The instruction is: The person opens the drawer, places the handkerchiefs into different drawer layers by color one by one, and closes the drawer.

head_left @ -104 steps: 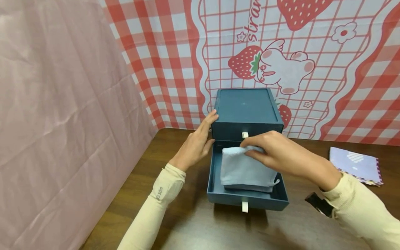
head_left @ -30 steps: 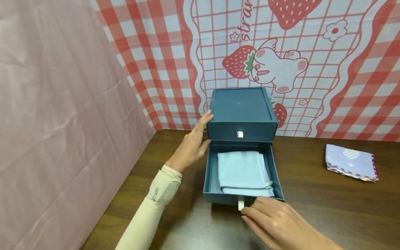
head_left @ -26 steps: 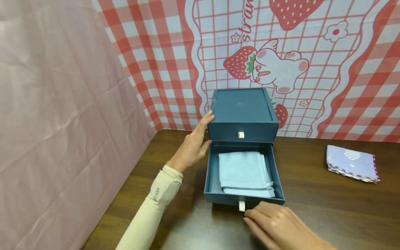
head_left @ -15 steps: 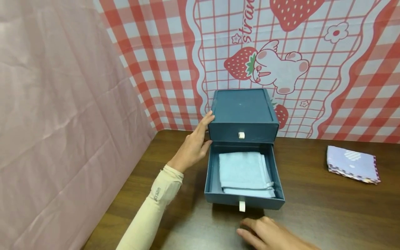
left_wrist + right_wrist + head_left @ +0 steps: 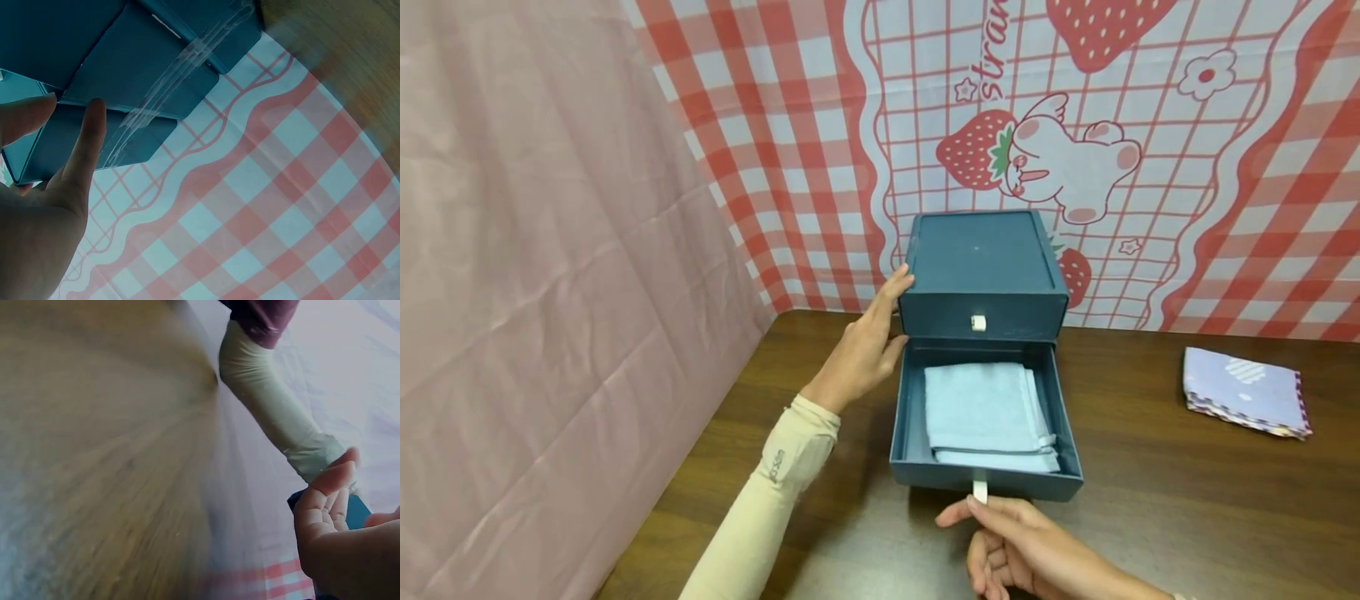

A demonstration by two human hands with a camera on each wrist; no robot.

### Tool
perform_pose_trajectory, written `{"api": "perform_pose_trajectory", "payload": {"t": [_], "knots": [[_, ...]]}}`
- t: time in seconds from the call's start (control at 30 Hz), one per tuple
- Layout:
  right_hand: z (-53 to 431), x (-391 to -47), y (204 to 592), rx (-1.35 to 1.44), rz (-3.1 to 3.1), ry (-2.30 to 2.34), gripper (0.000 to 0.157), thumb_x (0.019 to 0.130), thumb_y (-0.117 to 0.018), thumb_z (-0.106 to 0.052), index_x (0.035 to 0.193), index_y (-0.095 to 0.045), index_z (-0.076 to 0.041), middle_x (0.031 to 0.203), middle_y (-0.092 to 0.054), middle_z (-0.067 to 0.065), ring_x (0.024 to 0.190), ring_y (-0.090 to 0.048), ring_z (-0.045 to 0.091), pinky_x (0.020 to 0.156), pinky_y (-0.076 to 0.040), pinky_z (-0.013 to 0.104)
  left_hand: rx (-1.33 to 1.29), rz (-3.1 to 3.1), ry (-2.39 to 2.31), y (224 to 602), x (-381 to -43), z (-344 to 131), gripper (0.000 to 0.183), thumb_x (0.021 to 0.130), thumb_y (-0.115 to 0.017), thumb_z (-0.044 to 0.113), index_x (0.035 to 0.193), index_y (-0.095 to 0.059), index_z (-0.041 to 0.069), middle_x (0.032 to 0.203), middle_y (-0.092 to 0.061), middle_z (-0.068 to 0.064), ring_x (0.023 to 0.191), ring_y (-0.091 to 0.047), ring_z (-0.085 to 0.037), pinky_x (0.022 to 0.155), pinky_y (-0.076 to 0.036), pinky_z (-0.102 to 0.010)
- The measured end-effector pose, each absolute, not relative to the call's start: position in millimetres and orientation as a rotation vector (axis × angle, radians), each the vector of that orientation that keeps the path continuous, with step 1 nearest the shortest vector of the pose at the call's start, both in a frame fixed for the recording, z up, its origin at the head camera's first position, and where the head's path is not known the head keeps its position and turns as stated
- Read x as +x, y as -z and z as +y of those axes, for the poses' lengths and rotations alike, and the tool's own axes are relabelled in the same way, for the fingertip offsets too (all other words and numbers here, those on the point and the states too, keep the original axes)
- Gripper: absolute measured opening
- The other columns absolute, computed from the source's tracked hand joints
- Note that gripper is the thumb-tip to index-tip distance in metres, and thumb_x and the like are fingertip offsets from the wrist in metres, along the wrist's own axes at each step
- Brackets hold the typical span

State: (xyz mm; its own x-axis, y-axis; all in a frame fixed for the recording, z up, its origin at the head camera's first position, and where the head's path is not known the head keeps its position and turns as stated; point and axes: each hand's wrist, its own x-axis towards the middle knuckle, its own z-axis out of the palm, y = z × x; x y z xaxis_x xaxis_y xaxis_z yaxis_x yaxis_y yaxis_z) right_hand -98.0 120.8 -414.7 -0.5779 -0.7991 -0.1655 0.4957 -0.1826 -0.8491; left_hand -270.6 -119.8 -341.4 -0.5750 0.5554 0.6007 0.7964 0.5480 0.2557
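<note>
Perhaps a home (strawberry-print cloth [image 5: 1075,158]).

drawer unit [image 5: 976,252]: smooth plastic | towel [image 5: 977,404]: fuzzy cloth | tabletop [image 5: 1187,487]: semi-glossy wood

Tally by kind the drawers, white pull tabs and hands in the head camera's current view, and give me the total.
Drawers: 2 (upper drawer, shut; lower drawer, open)
White pull tabs: 2 (upper tab, lower tab)
Hands: 2 (left hand, right hand)
Total: 6
</note>
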Motion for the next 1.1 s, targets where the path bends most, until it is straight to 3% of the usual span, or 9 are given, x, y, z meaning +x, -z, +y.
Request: {"api": "perform_pose_trajectory", "payload": {"t": [0.07, 0.33, 0.67, 0.97, 1.1], "knots": [[121.0, -98.5, 412.9, -0.404, 1.152, 1.875, 0.055, 0.111, -0.023, -0.038, 0.140, -0.048, 0.002, 0.084, -0.069, 0.002, 0.066, -0.060, 0.009, 0.063, -0.052, 0.022, -1.089, -2.330, 0.703, 341.3, -270.5, -120.2, 0.083, 0.092, -0.066, -0.003, 0.157, -0.017, 0.011, 0.167, -0.014, -0.005, 0.080, -0.056, -0.021, 0.069, -0.051, -0.026], [121.0, -101.6, 408.2, -0.389, 1.120, 1.855, 0.055, 0.111, -0.023, -0.039, 0.149, -0.039, -0.002, 0.099, -0.070, 0.008, 0.078, -0.064, 0.013, 0.068, -0.052, 0.024, -1.086, -2.317, 0.703, 341.3, -270.9, -120.9, 0.082, 0.091, -0.066, -0.003, 0.157, -0.019, 0.010, 0.166, -0.015, -0.006, 0.103, -0.060, -0.025, 0.072, -0.052, -0.029], [124.1, -112.9, 404.1, -0.347, 1.255, 1.888, 0.057, 0.110, -0.030, -0.043, 0.150, -0.040, -0.005, 0.127, -0.063, 0.022, 0.100, -0.066, 0.023, 0.079, -0.056, 0.034, -1.088, -2.319, 0.703, 341.4, -270.8, -123.4, 0.082, 0.092, -0.066, -0.003, 0.157, -0.019, 0.011, 0.166, -0.016, -0.006, 0.104, -0.060, -0.025, 0.069, -0.052, -0.028], [126.4, -123.1, 403.7, -0.371, 1.268, 1.898, 0.056, 0.110, -0.028, -0.042, 0.152, -0.039, -0.008, 0.126, -0.064, 0.023, 0.097, -0.067, 0.022, 0.078, -0.056, 0.034, -1.105, -2.306, 0.689, 340.4, -271.8, -122.3, 0.081, 0.092, -0.066, -0.003, 0.156, -0.019, 0.011, 0.166, -0.017, -0.006, 0.119, -0.058, -0.023, 0.079, -0.055, -0.030], [126.4, -128.2, 402.1, -0.367, 1.289, 1.896, 0.057, 0.109, -0.029, -0.044, 0.154, -0.036, -0.009, 0.123, -0.065, 0.022, 0.093, -0.067, 0.022, 0.077, -0.056, 0.034, -1.102, -2.316, 0.692, 339.8, -271.6, -121.4, 0.081, 0.092, -0.066, -0.002, 0.157, -0.020, 0.011, 0.166, -0.017, -0.005, 0.117, -0.059, -0.022, 0.078, -0.054, -0.030]]}}
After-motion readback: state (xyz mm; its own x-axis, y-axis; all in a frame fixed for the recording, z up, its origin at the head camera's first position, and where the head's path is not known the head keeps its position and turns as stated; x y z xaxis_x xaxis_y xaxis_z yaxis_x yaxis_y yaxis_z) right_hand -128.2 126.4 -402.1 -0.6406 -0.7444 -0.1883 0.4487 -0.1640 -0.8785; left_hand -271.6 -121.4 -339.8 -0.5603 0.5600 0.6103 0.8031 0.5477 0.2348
